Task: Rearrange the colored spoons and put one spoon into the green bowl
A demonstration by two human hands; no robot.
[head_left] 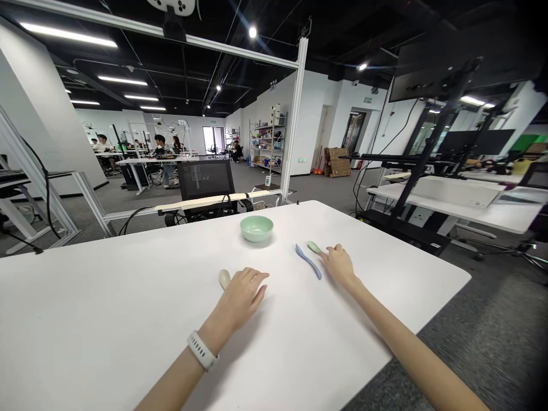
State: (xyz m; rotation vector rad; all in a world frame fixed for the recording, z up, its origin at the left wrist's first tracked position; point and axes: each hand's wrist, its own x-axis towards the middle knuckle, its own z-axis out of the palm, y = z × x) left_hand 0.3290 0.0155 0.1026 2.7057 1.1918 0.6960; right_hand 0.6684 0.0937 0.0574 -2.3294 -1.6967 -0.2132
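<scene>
My right hand is at a light green spoon, its fingers curled round the handle, which is mostly hidden beneath them. Just left of that hand lies a slim, curved blue utensil; its exact kind is unclear. My left hand, with a pale watch band on the wrist, hovers palm down with fingers stretched out and thumb apart. Beyond its back edge shows the head of a beige spoon, the rest covered by the hand. A green bowl stands upright farther back, touched by neither hand.
The white table has its right edge near my right forearm. Behind it are a metal frame post and a black mesh chair. Another white desk stands to the right. Several people sit at far desks on the left.
</scene>
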